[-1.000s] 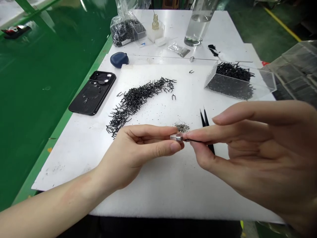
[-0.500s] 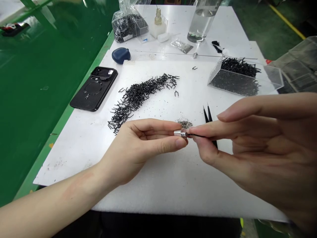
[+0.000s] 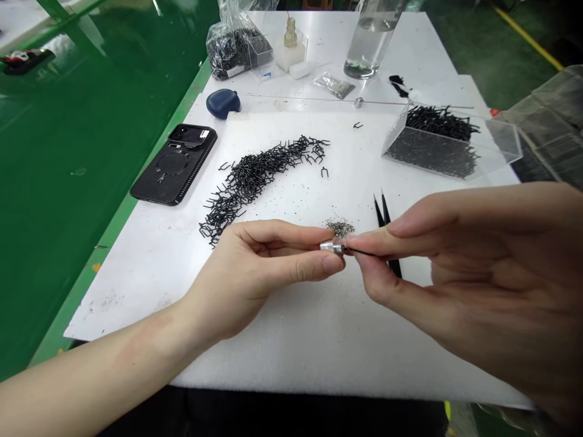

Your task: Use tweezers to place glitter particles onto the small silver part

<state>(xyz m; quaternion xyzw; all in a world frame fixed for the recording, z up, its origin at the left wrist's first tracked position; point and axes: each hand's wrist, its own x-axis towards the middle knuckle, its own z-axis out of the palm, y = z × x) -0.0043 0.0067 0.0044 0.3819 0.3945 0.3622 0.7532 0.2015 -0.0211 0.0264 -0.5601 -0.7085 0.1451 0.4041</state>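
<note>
The left hand (image 3: 255, 273) is narrowly closed, with thumb and index finger pinching a small cylindrical silver metal piece (image 3: 330, 247). The piece sits above the lower middle of the white foam sheet (image 3: 296, 358), held clear of the surface. The other left-hand fingers curl loosely behind it.

The right hand (image 3: 455, 267) is also narrowly closed, its thumb and index finger pinching a thin black wire (image 3: 357, 250). The wire's tip meets the end of the silver metal piece, and the two hands almost touch there. Whether the wire enters the piece cannot be determined.

Just beyond the hands, a small pile of grey metallic grit (image 3: 339, 228) lies on the foam. Beside it, a pair of slender black pointed tweezers (image 3: 381, 213) lies partly beneath the right hand. A curved heap of black wire staples (image 3: 259, 182) occupies the centre of the foam, with loose specks around it.

A clear acrylic tray of black staples (image 3: 430, 145) stands at the far right corner of the foam. Beyond the far edge of the foam are a navy-blue pouch (image 3: 223, 103), a plastic bag of black staples (image 3: 230, 51) and a clear glass of water (image 3: 371, 42). A black-cased smartphone (image 3: 173, 164) lies beside the foam's left edge.
</note>
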